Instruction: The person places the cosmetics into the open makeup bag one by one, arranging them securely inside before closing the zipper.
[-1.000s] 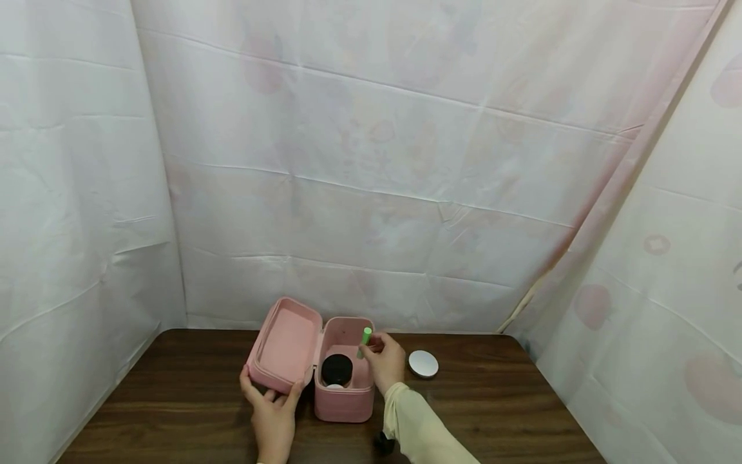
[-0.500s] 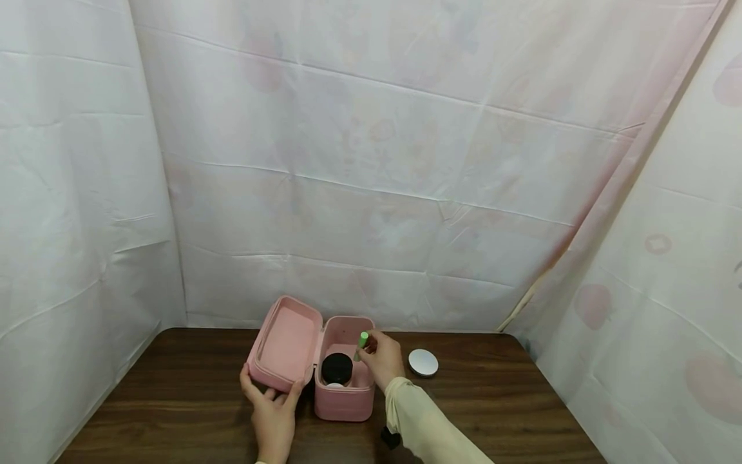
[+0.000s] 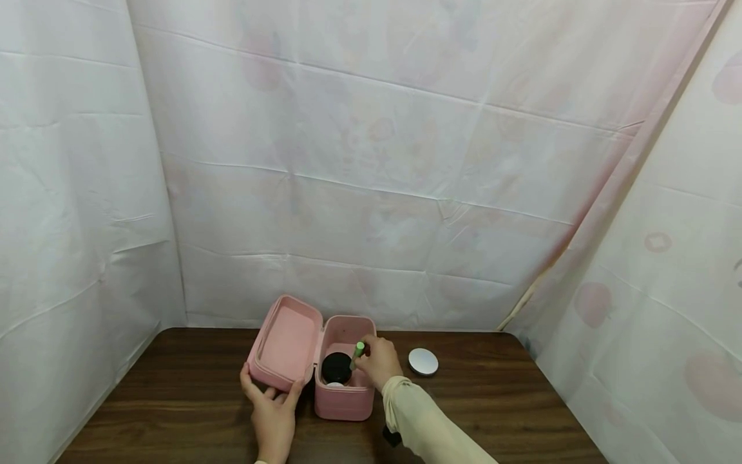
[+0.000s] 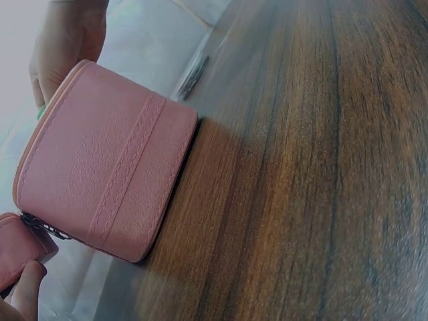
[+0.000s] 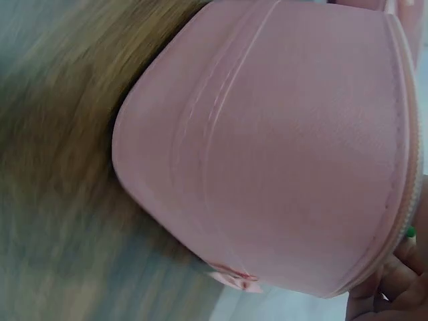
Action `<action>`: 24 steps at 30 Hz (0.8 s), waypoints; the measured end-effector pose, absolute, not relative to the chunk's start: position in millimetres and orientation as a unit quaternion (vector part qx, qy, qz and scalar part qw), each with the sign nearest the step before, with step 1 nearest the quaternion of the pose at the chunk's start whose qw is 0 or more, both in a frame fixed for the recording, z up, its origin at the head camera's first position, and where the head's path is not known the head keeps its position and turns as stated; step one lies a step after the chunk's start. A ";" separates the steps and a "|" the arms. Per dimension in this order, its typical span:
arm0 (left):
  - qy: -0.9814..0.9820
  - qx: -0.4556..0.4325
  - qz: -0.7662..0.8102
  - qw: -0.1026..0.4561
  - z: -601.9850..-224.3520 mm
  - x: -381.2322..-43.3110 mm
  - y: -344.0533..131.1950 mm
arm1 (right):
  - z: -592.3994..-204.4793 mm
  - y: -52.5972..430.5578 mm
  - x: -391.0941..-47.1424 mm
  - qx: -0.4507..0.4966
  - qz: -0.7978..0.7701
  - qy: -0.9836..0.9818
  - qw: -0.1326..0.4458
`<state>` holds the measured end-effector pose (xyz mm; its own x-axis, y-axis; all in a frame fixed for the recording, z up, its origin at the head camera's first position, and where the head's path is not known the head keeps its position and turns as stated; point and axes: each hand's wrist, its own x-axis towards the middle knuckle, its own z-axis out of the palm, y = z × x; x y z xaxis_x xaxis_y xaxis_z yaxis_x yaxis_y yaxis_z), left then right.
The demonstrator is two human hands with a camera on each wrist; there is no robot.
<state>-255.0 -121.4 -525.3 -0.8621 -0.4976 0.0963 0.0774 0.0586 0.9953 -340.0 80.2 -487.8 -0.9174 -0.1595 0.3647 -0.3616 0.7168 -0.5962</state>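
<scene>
A pink zip case (image 3: 344, 406) stands on the table, its lid (image 3: 286, 341) tipped open to the left. My left hand (image 3: 272, 419) holds that lid by its near edge, thumb on the right corner and fingers on the left. Over the case's right part, my right hand (image 3: 380, 362) pinches a slim light-green tube (image 3: 359, 351), its end pointing up. Inside the case sits a round black-topped jar (image 3: 337, 367) with a bit of white showing at its near side. The tube's lower end is hidden. In the right wrist view the case wall (image 5: 301, 147) covers most of the work.
A round silver-white disc (image 3: 423, 362) lies on the dark wooden table (image 3: 493, 399), right of the case. A small black object (image 3: 391, 437) shows beside the right sleeve. Pale printed curtains (image 3: 359, 225) hang behind and at both sides of the table.
My right hand has moved left and slightly nearer, lowering the green tube towards the black-topped jar. The left hand and lid have stayed in place.
</scene>
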 end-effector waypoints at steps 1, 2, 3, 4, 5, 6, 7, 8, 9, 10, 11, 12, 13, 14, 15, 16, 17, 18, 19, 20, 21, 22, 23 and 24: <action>-0.695 0.151 -0.669 0.216 -525.1 -254.9 -121.4 | -488.0 80.0 -340.0 0.147 0.339 -0.918 0.147; -0.695 0.151 -0.668 0.217 -525.0 -254.8 -121.5 | -487.9 79.6 -339.9 0.149 0.330 -0.920 0.148; -0.695 0.151 -0.668 0.218 -524.9 -254.8 -121.6 | -488.1 79.2 -339.9 0.148 0.318 -0.925 0.148; -0.695 0.151 -0.668 0.218 -524.9 -254.8 -121.5 | -488.4 78.8 -339.9 0.146 0.309 -0.928 0.147; -0.694 0.151 -0.670 0.218 -524.9 -254.9 -121.6 | -488.5 78.3 -339.9 0.144 0.302 -0.931 0.145; -0.694 0.151 -0.669 0.218 -524.9 -255.0 -121.7 | -488.7 77.7 -339.6 0.139 0.296 -0.934 0.143; -0.695 0.151 -0.669 0.218 -524.9 -255.2 -121.8 | -488.6 77.2 -339.2 0.136 0.292 -0.936 0.141; -0.695 0.151 -0.669 0.217 -524.9 -255.3 -122.0 | -488.1 76.7 -338.8 0.133 0.288 -0.938 0.140; -0.694 0.151 -0.670 0.217 -524.8 -255.4 -122.1 | -487.8 76.4 -338.6 0.130 0.285 -0.939 0.139; -0.694 0.151 -0.670 0.216 -524.7 -255.6 -122.0 | -487.3 76.2 -338.3 0.128 0.286 -0.940 0.137; -0.693 0.150 -0.671 0.216 -524.6 -255.6 -122.0 | -486.6 75.9 -338.0 0.126 0.286 -0.940 0.136; -0.693 0.150 -0.671 0.216 -524.5 -255.7 -122.0 | -486.4 75.8 -338.0 0.126 0.284 -0.941 0.135; -0.692 0.149 -0.673 0.217 -524.4 -255.8 -121.8 | -485.8 75.7 -337.8 0.125 0.282 -0.942 0.134; -0.691 0.149 -0.674 0.217 -524.2 -255.7 -121.7 | -485.4 75.7 -337.7 0.125 0.281 -0.942 0.132; -0.690 0.148 -0.674 0.218 -523.9 -255.7 -121.4 | -485.2 75.7 -337.7 0.126 0.281 -0.942 0.132; -0.689 0.148 -0.675 0.219 -523.7 -255.6 -121.2 | -485.2 75.8 -337.9 0.128 0.279 -0.942 0.132; -0.689 0.146 -0.676 0.219 -523.5 -255.6 -121.2 | -485.2 76.0 -337.9 0.129 0.277 -0.943 0.133; -0.688 0.145 -0.677 0.219 -523.2 -255.6 -121.0 | -485.3 76.2 -338.0 0.131 0.275 -0.943 0.133; -0.687 0.145 -0.677 0.219 -523.0 -255.5 -120.9 | -485.1 76.4 -337.8 0.133 0.273 -0.943 0.133; -0.686 0.145 -0.678 0.219 -522.9 -255.5 -120.9 | -485.3 76.7 -337.8 0.136 0.271 -0.944 0.134; -0.686 0.144 -0.679 0.218 -522.9 -255.4 -120.9 | -485.3 76.8 -337.6 0.141 0.268 -0.943 0.135; -0.686 0.144 -0.679 0.218 -522.9 -255.3 -121.0 | -485.1 77.0 -337.2 0.143 0.265 -0.944 0.135; -0.687 0.145 -0.678 0.218 -522.9 -255.2 -121.1 | -484.7 77.2 -336.7 0.146 0.262 -0.944 0.135; -0.688 0.146 -0.677 0.217 -522.9 -255.1 -121.2 | -484.2 77.3 -336.1 0.150 0.261 -0.944 0.134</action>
